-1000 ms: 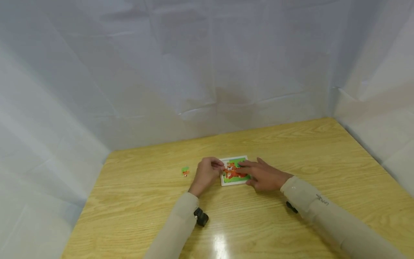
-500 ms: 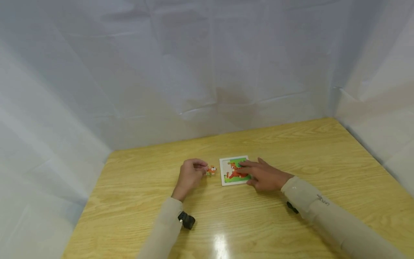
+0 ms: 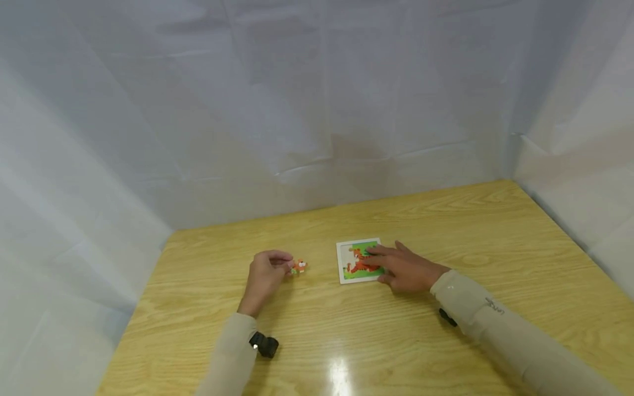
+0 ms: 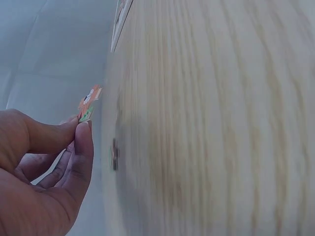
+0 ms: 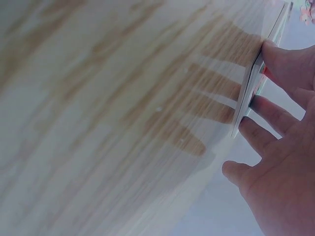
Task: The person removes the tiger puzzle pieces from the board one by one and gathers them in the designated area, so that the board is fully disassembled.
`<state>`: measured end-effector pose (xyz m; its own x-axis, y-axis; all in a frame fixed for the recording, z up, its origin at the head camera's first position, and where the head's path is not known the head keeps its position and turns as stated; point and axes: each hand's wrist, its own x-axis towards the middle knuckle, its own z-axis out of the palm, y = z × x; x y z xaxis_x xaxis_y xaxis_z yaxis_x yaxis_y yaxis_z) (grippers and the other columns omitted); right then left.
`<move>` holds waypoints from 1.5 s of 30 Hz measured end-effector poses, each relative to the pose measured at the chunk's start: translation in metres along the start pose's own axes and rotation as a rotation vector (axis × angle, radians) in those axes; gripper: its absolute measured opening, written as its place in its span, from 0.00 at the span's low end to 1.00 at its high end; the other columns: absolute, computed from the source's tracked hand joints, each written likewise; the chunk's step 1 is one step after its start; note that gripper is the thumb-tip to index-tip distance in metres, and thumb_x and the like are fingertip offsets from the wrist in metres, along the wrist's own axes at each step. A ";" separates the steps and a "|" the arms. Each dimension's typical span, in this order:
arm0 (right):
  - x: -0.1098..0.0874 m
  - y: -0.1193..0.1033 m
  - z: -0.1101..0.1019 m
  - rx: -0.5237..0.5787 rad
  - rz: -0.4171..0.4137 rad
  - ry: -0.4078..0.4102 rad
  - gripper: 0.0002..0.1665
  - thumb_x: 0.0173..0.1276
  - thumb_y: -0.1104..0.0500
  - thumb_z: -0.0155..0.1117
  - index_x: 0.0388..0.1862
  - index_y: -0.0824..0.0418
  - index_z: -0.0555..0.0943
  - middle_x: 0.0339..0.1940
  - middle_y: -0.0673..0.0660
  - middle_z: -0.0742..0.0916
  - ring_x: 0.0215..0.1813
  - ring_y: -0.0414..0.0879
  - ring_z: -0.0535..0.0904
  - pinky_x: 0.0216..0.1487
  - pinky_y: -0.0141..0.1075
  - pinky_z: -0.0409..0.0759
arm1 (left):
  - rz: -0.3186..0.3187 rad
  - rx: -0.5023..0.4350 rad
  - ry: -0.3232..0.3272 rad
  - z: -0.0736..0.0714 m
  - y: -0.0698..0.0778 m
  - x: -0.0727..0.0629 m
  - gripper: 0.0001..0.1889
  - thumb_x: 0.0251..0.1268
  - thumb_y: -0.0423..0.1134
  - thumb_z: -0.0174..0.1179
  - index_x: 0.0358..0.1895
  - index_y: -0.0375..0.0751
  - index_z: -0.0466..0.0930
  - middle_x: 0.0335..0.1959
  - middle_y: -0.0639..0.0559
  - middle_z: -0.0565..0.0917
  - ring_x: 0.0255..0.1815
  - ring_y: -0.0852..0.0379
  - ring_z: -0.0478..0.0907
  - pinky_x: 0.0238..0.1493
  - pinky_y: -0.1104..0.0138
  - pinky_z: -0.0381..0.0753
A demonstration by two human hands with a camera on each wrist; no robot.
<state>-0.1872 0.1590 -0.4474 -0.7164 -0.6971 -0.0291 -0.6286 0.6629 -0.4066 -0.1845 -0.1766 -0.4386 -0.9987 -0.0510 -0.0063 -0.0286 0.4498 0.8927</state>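
In the head view my left hand [image 3: 266, 278] pinches a small orange puzzle piece [image 3: 300, 265] with a cartoon animal face and a green patch. The left wrist view has this puzzle piece [image 4: 89, 101] between thumb and fingertips, raised off the table. Below it a second puzzle piece [image 4: 114, 155] lies flat on the wood, hidden by the hand in the head view. My right hand [image 3: 408, 268] rests with spread fingers on the white-framed puzzle board [image 3: 348, 281]. The board's picture is orange and green, with a pale bare patch at its upper left.
The wooden table [image 3: 317, 341] spreads out around the board and both hands. A white sheet [image 3: 257, 137] hangs behind the table's back edge and along both sides.
My left hand has drawn the face piece away from the board and moved left, baring the pale patch. The other loose piece is now covered from above. The right hand stays in place.
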 end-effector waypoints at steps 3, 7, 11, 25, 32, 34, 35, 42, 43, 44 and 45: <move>0.000 0.000 0.000 -0.006 -0.004 0.004 0.30 0.76 0.61 0.62 0.75 0.58 0.71 0.76 0.63 0.69 0.78 0.60 0.62 0.72 0.71 0.47 | -0.026 -0.003 0.002 -0.006 -0.003 -0.002 0.04 0.66 0.26 0.66 0.42 0.29 0.86 0.36 0.40 0.86 0.35 0.49 0.85 0.36 0.62 0.87; -0.001 -0.001 -0.001 -0.006 -0.006 0.009 0.30 0.76 0.61 0.62 0.75 0.58 0.71 0.76 0.63 0.70 0.77 0.60 0.62 0.71 0.71 0.48 | -0.059 0.003 0.007 -0.013 -0.007 -0.004 0.05 0.67 0.26 0.65 0.42 0.29 0.85 0.37 0.39 0.86 0.35 0.50 0.85 0.37 0.63 0.87; -0.001 -0.002 -0.001 -0.005 -0.005 0.010 0.29 0.76 0.61 0.61 0.75 0.58 0.72 0.76 0.63 0.70 0.77 0.60 0.62 0.71 0.71 0.48 | -0.090 0.013 0.017 -0.018 -0.012 -0.005 0.05 0.67 0.26 0.65 0.43 0.29 0.85 0.37 0.39 0.85 0.35 0.51 0.84 0.37 0.65 0.86; -0.001 -0.001 0.000 0.003 -0.011 0.018 0.30 0.76 0.61 0.62 0.75 0.58 0.72 0.76 0.64 0.70 0.77 0.60 0.62 0.71 0.71 0.48 | -0.132 0.018 0.031 -0.019 -0.018 -0.007 0.05 0.64 0.23 0.66 0.41 0.27 0.86 0.34 0.40 0.86 0.30 0.56 0.83 0.34 0.68 0.85; -0.001 0.000 0.001 0.006 -0.025 0.026 0.30 0.75 0.61 0.62 0.74 0.58 0.72 0.76 0.64 0.70 0.77 0.61 0.63 0.71 0.72 0.49 | -0.103 0.085 0.028 -0.017 -0.016 -0.007 0.04 0.62 0.25 0.68 0.40 0.29 0.88 0.33 0.42 0.87 0.29 0.57 0.84 0.34 0.67 0.85; -0.001 0.000 0.001 0.002 -0.030 0.027 0.30 0.75 0.61 0.62 0.74 0.58 0.72 0.76 0.64 0.70 0.77 0.62 0.63 0.71 0.72 0.50 | -0.087 0.116 0.028 -0.018 -0.015 -0.007 0.04 0.62 0.26 0.69 0.39 0.29 0.88 0.32 0.43 0.88 0.28 0.57 0.84 0.32 0.67 0.85; -0.001 0.000 0.001 0.001 -0.031 0.027 0.30 0.75 0.61 0.62 0.74 0.58 0.72 0.76 0.64 0.70 0.76 0.62 0.63 0.70 0.72 0.50 | -0.082 0.130 0.028 -0.018 -0.014 -0.007 0.04 0.62 0.26 0.69 0.38 0.30 0.88 0.31 0.43 0.88 0.28 0.57 0.84 0.32 0.68 0.84; -0.002 -0.001 0.000 0.008 -0.035 0.032 0.29 0.76 0.62 0.62 0.74 0.58 0.72 0.75 0.65 0.71 0.76 0.62 0.63 0.70 0.73 0.50 | -0.060 0.210 0.017 -0.018 -0.011 -0.007 0.04 0.61 0.25 0.67 0.37 0.31 0.89 0.30 0.45 0.88 0.27 0.57 0.84 0.29 0.67 0.82; -0.003 -0.001 -0.001 0.008 -0.034 0.031 0.29 0.76 0.62 0.62 0.74 0.58 0.72 0.75 0.64 0.71 0.76 0.62 0.63 0.70 0.73 0.50 | -0.058 0.218 0.017 -0.018 -0.011 -0.007 0.04 0.60 0.25 0.67 0.37 0.31 0.89 0.30 0.45 0.88 0.27 0.57 0.83 0.29 0.67 0.81; -0.003 -0.001 -0.001 0.006 -0.033 0.030 0.29 0.76 0.62 0.61 0.75 0.58 0.72 0.75 0.64 0.71 0.76 0.62 0.63 0.70 0.72 0.50 | -0.056 0.225 0.016 -0.018 -0.010 -0.007 0.04 0.60 0.25 0.67 0.37 0.31 0.89 0.30 0.45 0.88 0.27 0.57 0.83 0.28 0.67 0.81; -0.003 -0.001 -0.001 0.005 -0.031 0.030 0.29 0.76 0.62 0.61 0.75 0.58 0.71 0.75 0.64 0.70 0.76 0.62 0.63 0.70 0.72 0.50 | -0.055 0.232 0.017 -0.018 -0.009 -0.008 0.04 0.60 0.25 0.67 0.37 0.32 0.89 0.29 0.45 0.88 0.27 0.58 0.83 0.28 0.67 0.81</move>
<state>-0.1848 0.1601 -0.4463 -0.7052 -0.7089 0.0105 -0.6493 0.6399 -0.4111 -0.1759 -0.1968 -0.4387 -0.9945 -0.0952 -0.0426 -0.0938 0.6389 0.7635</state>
